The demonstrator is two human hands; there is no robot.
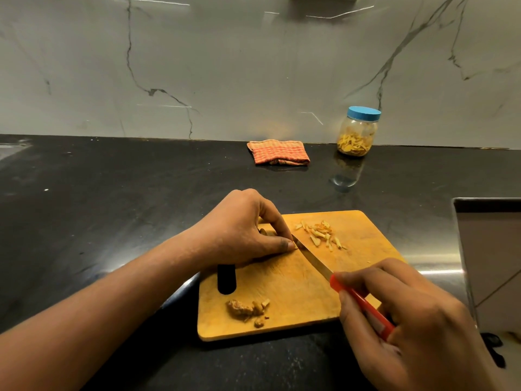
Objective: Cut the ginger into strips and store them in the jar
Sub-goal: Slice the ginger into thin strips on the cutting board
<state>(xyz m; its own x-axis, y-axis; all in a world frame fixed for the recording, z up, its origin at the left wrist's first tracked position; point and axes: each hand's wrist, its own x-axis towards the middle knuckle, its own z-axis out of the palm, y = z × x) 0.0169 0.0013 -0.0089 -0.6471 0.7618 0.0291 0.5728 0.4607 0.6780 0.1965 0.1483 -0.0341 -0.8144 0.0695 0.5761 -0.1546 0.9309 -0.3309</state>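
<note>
Warm, rather dim indoor light comes from overhead. The glossy black worktop (112, 207) shows pale glare streaks on either side of the cutting board (282, 283) and a faint reflection of the jar (358, 131). Thin bright lines glint on the marble wall (225, 66). My left hand (242, 230) casts a soft shadow on the board. Wide-angle distortion bends the frame edges; my right hand (417, 314), nearest, looks slightly blurred.

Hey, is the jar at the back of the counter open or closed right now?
Closed. The blue lid sits squarely on the upright jar, which is partly filled with ginger strips.
</note>
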